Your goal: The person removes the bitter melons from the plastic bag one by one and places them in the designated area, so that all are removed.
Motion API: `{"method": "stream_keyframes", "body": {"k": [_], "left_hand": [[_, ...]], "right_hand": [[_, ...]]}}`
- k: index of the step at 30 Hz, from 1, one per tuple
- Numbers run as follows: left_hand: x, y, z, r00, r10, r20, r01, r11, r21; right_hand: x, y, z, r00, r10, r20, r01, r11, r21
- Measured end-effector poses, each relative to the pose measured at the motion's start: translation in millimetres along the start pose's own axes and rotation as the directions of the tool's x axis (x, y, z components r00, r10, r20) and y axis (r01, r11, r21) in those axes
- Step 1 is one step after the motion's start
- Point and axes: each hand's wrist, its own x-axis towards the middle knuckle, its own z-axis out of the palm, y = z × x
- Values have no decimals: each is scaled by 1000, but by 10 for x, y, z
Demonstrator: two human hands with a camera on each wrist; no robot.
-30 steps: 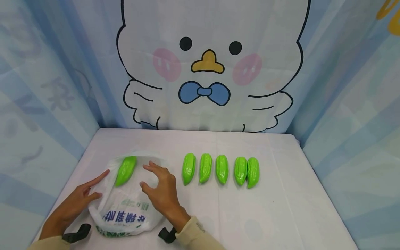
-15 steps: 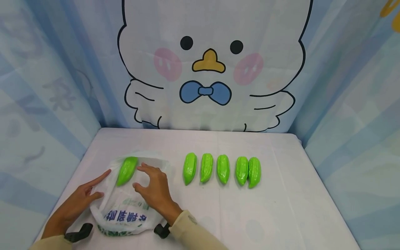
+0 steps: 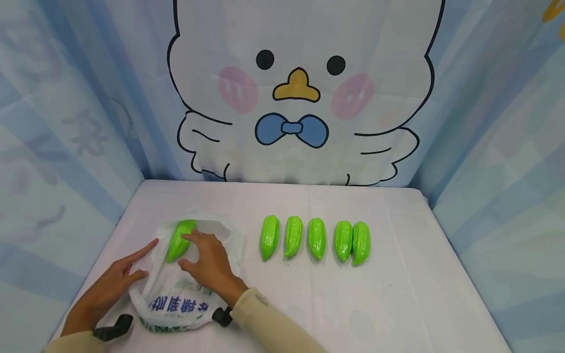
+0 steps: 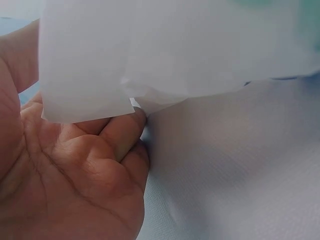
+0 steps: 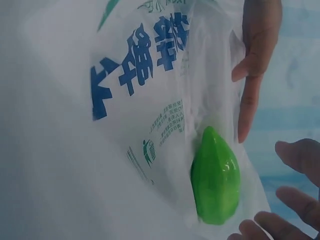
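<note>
A white plastic bag (image 3: pixel 176 291) with blue and green print lies on the left of the table. A shiny, ridged green star fruit (image 3: pixel 178 245) rests on the white plastic near the bag's far end; whether it lies inside or on top I cannot tell. My left hand (image 3: pixel 112 282) holds the bag's left edge, index finger and thumb stretched along it, the lower fingers bent by the plastic in the left wrist view. My right hand (image 3: pixel 212 264) is above the bag, thumb and fingers spread. Its index fingertip overlaps the fruit in the head view, but the right wrist view shows a gap.
Several more green star fruits (image 3: pixel 317 239) stand in a row right of the bag, the two at the right end touching. A white cloth covers the table (image 3: pixel 397 294). Behind it hangs a curtain (image 3: pixel 291 162) with a cartoon bird.
My right hand has moved left over the bag toward the green star fruit, its thumb and fingers still spread. The left hand, bag and fruits have stayed in place.
</note>
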Motion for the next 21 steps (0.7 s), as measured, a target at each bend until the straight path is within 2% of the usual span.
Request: {"method": "stream_keyframes", "body": {"k": [8, 21], "left_hand": [[-10, 36, 1, 1000, 3, -1, -3, 1000, -1], [8, 32, 0, 1000, 6, 16, -5, 1000, -24]], "right_hand": [[82, -5, 45, 999, -16, 30, 18, 997, -77], [260, -39, 166, 1000, -19, 8, 20, 983, -180]]}}
